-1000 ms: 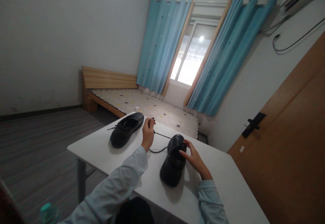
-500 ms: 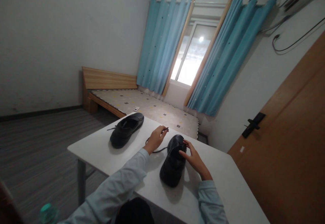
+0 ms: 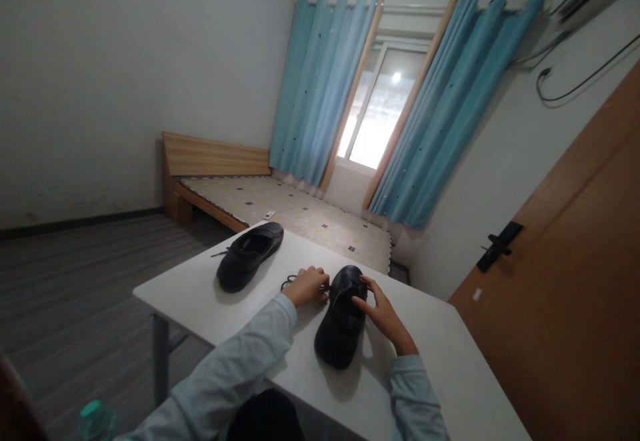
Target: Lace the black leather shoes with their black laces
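Observation:
A black shoe [image 3: 340, 337] stands on the white table [image 3: 425, 361], its heel end toward me. My right hand [image 3: 383, 311] grips the shoe's right side near the toe, thumb and fingers on its upper. At the shoe's left side, my left hand [image 3: 310, 285] is closed on a thin black shoelace [image 3: 289, 281]. A loop of that lace lies on the table left of the hand; the rest is hidden under the fingers. The other black shoe [image 3: 235, 271] rests untouched at the table's left, a lace end sticking out to its left.
Beyond the table is a bed [image 3: 315, 217] with a patterned mattress and a small white object [image 3: 269, 215] on it. A wooden door [image 3: 565, 281] stands on the right. Near the floor at lower left is a bottle with a green cap [image 3: 93, 411].
My left hand has come down and closer to the shoe's left side with the lace, which now loops on the table behind it. My right hand and both shoes stay put.

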Demonstrator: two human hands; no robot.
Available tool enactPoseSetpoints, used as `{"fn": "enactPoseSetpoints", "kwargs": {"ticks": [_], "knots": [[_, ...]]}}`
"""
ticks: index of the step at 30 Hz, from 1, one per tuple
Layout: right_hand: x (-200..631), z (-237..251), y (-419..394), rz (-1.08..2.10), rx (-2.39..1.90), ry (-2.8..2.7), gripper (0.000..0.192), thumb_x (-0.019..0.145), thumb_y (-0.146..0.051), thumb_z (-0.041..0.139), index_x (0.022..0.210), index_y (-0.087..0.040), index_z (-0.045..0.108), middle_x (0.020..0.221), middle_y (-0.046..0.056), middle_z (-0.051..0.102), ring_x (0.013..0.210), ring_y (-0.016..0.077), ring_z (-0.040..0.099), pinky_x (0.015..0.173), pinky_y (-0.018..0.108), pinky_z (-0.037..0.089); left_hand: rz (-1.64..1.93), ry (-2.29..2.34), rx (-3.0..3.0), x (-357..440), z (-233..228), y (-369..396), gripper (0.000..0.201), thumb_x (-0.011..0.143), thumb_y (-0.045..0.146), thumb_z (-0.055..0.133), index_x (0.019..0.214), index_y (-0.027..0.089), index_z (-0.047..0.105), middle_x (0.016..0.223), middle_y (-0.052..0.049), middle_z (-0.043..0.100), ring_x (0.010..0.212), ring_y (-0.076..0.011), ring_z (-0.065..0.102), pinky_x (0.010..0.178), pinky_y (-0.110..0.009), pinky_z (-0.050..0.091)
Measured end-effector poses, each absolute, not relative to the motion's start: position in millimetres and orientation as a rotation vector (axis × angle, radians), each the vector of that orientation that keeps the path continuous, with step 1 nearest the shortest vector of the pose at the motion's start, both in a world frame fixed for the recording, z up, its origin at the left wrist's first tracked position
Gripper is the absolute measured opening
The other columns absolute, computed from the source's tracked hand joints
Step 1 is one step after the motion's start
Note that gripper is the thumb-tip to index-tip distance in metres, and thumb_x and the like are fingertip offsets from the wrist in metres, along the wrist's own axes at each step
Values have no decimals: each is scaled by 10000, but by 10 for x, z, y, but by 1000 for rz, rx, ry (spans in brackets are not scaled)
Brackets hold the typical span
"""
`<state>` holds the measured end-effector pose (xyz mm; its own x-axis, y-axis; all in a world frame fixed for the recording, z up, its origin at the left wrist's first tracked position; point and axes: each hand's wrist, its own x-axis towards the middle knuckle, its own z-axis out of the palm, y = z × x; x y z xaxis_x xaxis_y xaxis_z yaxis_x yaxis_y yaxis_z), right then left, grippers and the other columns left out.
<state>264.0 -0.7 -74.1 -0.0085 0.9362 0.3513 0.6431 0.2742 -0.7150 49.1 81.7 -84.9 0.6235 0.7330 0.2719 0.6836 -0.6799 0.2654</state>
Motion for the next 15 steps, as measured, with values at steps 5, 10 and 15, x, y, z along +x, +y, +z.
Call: {"fn": "enactPoseSetpoints", "kwargs": {"ticks": [5, 10, 15], "knots": [[2652, -745, -1, 452, -1440, -1743, 590, 721, -460, 643, 1229, -217, 469, 1272, 92, 523, 1179, 262, 484, 1018, 442, 363, 580, 1182, 2668, 465, -828, 813, 412, 676, 228, 686, 1055, 251, 526, 1038, -50, 606, 981, -249, 531, 805, -363, 387], [2657, -746, 7, 448, -1439, -1740, 592, 719, -462, 640, 1229, -213, 472, 1271, 96, 521, 1175, 267, 485, 1010, 447, 368, 597, 1273, 2694, 436, -799, 838, 321, 720, 117, 613, 999, 275, 610, 1018, -57, 622, 994, -261, 514, 843, -392, 345], [2665, -756, 7, 444, -1454, -1737, 584, 719, -463, 641, 1222, -214, 482, 1261, 97, 529, 1167, 268, 491, 1002, 449, 378, 615, 1523, 2594, 358, -818, 888, 196, 804, 129, 503, 773, 198, 684, 894, -108, 623, 918, -256, 523, 734, -336, 389]]}}
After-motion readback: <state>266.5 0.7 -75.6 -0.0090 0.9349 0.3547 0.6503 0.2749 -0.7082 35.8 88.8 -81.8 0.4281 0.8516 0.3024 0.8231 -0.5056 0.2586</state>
